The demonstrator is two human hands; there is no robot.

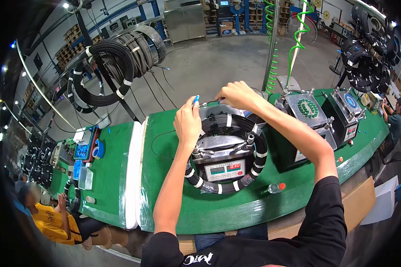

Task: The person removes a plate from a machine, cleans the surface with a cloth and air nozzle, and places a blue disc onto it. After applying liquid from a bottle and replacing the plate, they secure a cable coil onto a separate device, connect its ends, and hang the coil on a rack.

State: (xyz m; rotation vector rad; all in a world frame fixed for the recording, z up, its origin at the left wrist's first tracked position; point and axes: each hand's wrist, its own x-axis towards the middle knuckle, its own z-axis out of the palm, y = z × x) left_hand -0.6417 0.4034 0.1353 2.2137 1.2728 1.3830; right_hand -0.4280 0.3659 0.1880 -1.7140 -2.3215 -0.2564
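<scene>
My left hand (188,123) is raised above the back of a metal-topped machine (225,153). Between its thumb and fingers it pinches a small blue connector (196,99). Just right of it, my right hand (238,95) is closed, fingers bent downward, with a bit of blue and thin dark cable at its fingertips; the exact part is mostly hidden. Around the machine lies a coil of black cable (194,179) bound with white bands. A panel with a red digital display (233,167) faces me.
A small clear bottle with a red cap (276,188) stands on the green table (236,212). Similar machines (305,109) are on the right. Hanging cable coils (107,73) rise at the left. Blue bins (81,151) and a person in yellow (53,220) are farther left; another person sits far right.
</scene>
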